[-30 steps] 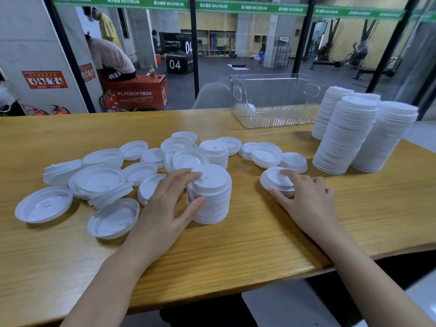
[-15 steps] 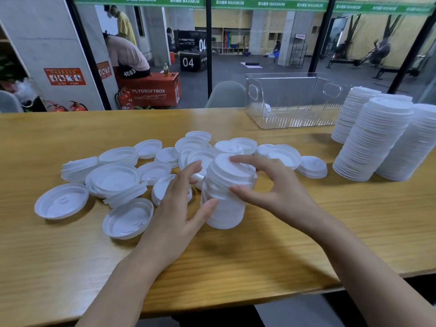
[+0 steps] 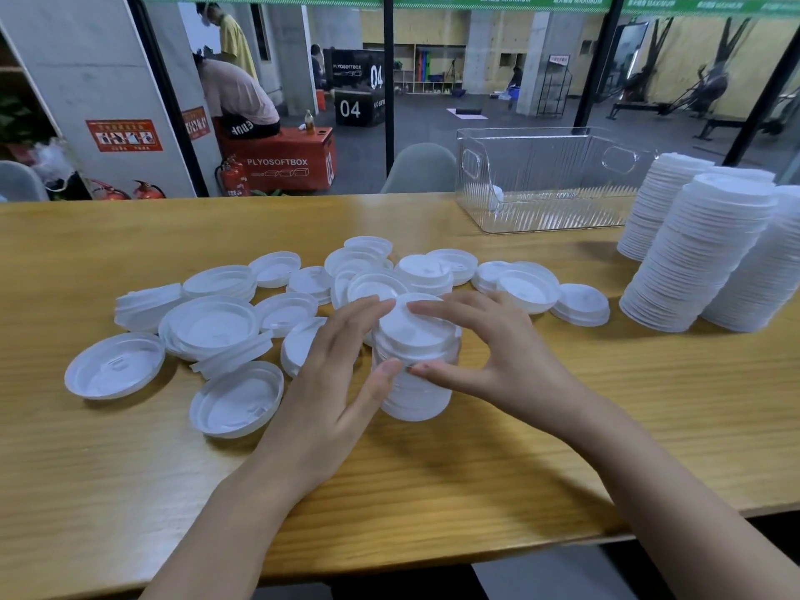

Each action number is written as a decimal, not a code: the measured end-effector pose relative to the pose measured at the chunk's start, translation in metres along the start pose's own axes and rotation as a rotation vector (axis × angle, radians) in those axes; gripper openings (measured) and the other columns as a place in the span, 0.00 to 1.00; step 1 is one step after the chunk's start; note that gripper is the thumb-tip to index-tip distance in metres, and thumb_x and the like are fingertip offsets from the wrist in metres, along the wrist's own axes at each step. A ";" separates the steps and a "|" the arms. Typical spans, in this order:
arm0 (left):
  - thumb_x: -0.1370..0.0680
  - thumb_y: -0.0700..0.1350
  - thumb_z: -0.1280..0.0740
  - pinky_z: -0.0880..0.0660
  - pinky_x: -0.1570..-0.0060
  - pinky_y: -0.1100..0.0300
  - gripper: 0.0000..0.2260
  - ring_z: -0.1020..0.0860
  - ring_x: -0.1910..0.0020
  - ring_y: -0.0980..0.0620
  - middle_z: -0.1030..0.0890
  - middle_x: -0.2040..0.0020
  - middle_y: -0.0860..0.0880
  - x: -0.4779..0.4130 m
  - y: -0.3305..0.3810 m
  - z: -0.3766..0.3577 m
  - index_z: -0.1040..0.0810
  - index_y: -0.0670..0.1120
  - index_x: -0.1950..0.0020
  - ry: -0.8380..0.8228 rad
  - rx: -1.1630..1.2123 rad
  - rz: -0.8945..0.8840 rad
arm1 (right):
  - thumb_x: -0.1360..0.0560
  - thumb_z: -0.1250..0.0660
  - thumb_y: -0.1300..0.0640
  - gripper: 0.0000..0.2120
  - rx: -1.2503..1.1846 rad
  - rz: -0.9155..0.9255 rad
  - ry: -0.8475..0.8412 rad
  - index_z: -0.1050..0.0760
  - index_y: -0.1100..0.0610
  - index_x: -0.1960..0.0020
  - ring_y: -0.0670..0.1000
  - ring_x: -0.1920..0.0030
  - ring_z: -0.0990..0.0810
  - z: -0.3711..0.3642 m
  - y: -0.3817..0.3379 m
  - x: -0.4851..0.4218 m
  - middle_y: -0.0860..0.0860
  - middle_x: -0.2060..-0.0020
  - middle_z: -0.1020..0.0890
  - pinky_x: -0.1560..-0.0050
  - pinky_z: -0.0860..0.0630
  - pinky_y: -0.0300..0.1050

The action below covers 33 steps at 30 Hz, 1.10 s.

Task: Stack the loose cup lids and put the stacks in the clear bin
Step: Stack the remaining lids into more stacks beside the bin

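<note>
A short stack of white cup lids (image 3: 413,361) stands on the wooden table (image 3: 476,448) in front of me. My left hand (image 3: 333,383) cups its left side, fingers on the top rim and thumb against the wall. My right hand (image 3: 489,357) holds the right side the same way, fingertips on the top lid. Many loose white lids (image 3: 208,326) lie scattered to the left and behind the stack. The clear bin (image 3: 545,210) stands at the back right, almost empty, with one lid (image 3: 495,197) inside at its left end.
Three tall stacks of lids (image 3: 701,253) stand at the right edge of the table beside the bin. Small piles of lids (image 3: 524,285) lie between them and my hands. A glass wall runs behind the table; people are beyond it.
My right hand picked up a small pile of lids on the right and set it on top of the stack. Both hands now close around the taller stack.
</note>
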State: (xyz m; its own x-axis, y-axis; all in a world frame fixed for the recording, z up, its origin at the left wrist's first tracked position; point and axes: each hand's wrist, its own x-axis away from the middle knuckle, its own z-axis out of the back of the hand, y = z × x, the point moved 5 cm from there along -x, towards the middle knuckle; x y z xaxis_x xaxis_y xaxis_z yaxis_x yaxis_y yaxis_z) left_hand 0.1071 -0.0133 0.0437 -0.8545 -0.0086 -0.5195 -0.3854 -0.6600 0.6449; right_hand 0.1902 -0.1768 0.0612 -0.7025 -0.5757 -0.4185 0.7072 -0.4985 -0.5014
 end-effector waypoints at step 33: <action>0.22 0.68 0.46 0.32 0.41 0.63 0.18 0.35 0.28 0.57 0.35 0.29 0.64 -0.001 0.000 -0.002 0.30 0.67 0.35 -0.004 -0.003 -0.037 | 0.19 0.44 0.40 0.17 0.494 -0.253 -0.044 0.21 0.41 0.38 0.51 0.34 0.34 0.034 0.088 -0.004 0.43 0.36 0.23 0.41 0.46 0.48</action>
State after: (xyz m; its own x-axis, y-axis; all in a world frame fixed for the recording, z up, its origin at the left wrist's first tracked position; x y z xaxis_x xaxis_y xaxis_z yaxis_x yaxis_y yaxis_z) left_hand 0.1084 -0.0153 0.0428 -0.8414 0.0189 -0.5401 -0.4154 -0.6620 0.6239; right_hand 0.2581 -0.2403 0.0452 -0.8585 -0.4199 -0.2943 0.4780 -0.8631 -0.1630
